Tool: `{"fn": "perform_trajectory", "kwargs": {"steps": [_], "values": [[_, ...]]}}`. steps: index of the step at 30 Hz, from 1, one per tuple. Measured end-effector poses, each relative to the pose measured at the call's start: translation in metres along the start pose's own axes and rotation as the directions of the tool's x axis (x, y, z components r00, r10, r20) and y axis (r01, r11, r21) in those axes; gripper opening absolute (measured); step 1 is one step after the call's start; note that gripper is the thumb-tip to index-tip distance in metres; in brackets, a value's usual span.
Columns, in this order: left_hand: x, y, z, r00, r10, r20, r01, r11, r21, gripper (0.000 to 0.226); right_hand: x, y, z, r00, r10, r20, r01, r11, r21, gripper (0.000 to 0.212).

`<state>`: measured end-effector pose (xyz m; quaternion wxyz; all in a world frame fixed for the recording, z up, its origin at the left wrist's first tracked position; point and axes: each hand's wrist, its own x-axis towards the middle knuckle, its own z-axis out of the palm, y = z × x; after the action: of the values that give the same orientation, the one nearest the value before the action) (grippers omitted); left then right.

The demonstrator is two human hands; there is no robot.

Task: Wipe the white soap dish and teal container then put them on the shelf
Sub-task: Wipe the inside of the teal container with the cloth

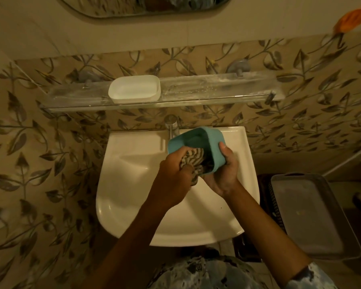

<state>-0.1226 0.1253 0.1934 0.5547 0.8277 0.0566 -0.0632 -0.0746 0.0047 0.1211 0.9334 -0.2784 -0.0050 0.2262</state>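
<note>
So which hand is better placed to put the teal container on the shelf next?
Probably the right hand: it already holds the teal container, while the left hand is busy with the striped cloth. The shelf has free space beside the white soap dish.

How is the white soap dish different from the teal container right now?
The soap dish is white and sits flat on the glass shelf, untouched; the teal container is tilted over the sink, gripped by the right hand. The dish is empty; the container has a striped cloth pushed into it by the left hand. The dish looks shallower, the container deeper. Both are open-topped with rounded corners.
</note>
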Motion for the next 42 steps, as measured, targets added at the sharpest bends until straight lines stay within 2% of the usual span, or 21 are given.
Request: {"fn": "perform_trajectory", "kwargs": {"steps": [3,5,7,9,11,14,16,19,22,24,26,28,31,33,34,35,38,40,42], "values": [[0.006,0.007,0.000,0.991,-0.083,0.107,0.111,0.950,-0.292,0.035,0.001,0.005,0.002,0.999,-0.027,-0.036,0.025,0.999,-0.044,0.079],[0.007,0.007,-0.004,0.987,-0.003,0.161,0.045,0.966,-0.255,0.038,0.003,0.004,0.002,0.998,-0.045,-0.052,0.042,0.998,-0.056,0.079],[0.006,0.001,-0.008,0.968,0.165,0.187,-0.166,0.986,-0.007,0.036,0.003,0.000,0.001,0.997,-0.046,-0.058,0.042,0.997,-0.072,0.080],[0.005,-0.013,-0.011,0.928,0.292,0.232,-0.358,0.870,0.339,0.037,0.003,-0.004,-0.001,0.998,-0.046,-0.032,0.044,0.997,-0.068,0.080],[0.006,-0.025,-0.016,0.927,0.311,0.208,-0.373,0.719,0.586,0.041,0.001,-0.006,-0.002,0.999,-0.047,-0.001,0.047,0.997,-0.055,0.076],[0.005,-0.030,-0.020,0.919,0.341,0.196,-0.380,0.642,0.666,0.043,0.001,-0.005,0.001,0.998,-0.059,-0.012,0.058,0.996,-0.070,0.069],[0.001,-0.029,-0.011,0.911,0.386,0.145,-0.388,0.684,0.618,0.044,0.001,-0.004,0.003,0.996,-0.082,-0.016,0.080,0.993,-0.087,0.062],[-0.008,-0.017,-0.002,0.963,0.269,0.011,-0.248,0.869,0.429,0.040,0.000,-0.001,0.003,0.995,-0.101,-0.022,0.097,0.986,-0.138,0.060],[-0.015,0.002,0.004,0.981,0.184,0.059,-0.192,0.961,0.198,0.032,-0.002,0.006,0.003,0.994,-0.102,-0.035,0.091,0.969,-0.231,0.070],[-0.017,0.012,0.003,0.989,0.127,0.075,-0.131,0.990,0.050,0.028,-0.004,0.011,0.000,0.991,-0.122,-0.047,0.108,0.968,-0.225,0.071],[-0.016,0.015,-0.002,0.996,0.048,0.077,-0.041,0.996,-0.085,0.034,-0.005,0.012,0.001,0.989,-0.142,-0.048,0.127,0.964,-0.233,0.067],[-0.017,0.012,-0.008,0.988,0.111,0.104,-0.103,0.991,-0.081,0.036,-0.006,0.010,0.004,0.988,-0.151,-0.043,0.134,0.953,-0.273,0.069],[-0.023,-0.011,-0.009,0.931,0.332,0.151,-0.359,0.907,0.219,0.036,-0.007,0.010,0.008,0.989,-0.147,-0.024,0.135,0.954,-0.269,0.077],[-0.026,-0.029,-0.012,0.933,0.323,0.161,-0.359,0.789,0.498,0.042,-0.009,0.014,0.006,0.990,-0.141,-0.027,0.131,0.963,-0.237,0.077],[-0.026,-0.035,-0.015,0.943,0.300,0.144,-0.325,0.740,0.589,0.042,-0.010,0.016,0.006,0.990,-0.138,-0.028,0.128,0.964,-0.231,0.077],[-0.026,-0.038,-0.019,0.955,0.274,0.116,-0.286,0.735,0.615,0.040,-0.011,0.019,0.006,0.991,-0.130,-0.024,0.120,0.963,-0.241,0.079],[-0.026,-0.038,-0.023,0.981,0.183,0.072,-0.196,0.875,0.443,0.034,-0.012,0.029,0.007,0.994,-0.111,-0.020,0.101,0.955,-0.280,0.086],[-0.033,-0.027,-0.021,0.989,0.114,0.099,-0.133,0.966,0.222,0.028,-0.012,0.035,0.006,0.993,-0.113,-0.025,0.099,0.939,-0.328,0.088],[-0.040,-0.019,-0.018,0.994,0.002,0.112,-0.001,1.000,-0.011,0.031,-0.014,0.040,0.001,0.993,-0.115,-0.019,0.101,0.933,-0.345,0.087]]}}
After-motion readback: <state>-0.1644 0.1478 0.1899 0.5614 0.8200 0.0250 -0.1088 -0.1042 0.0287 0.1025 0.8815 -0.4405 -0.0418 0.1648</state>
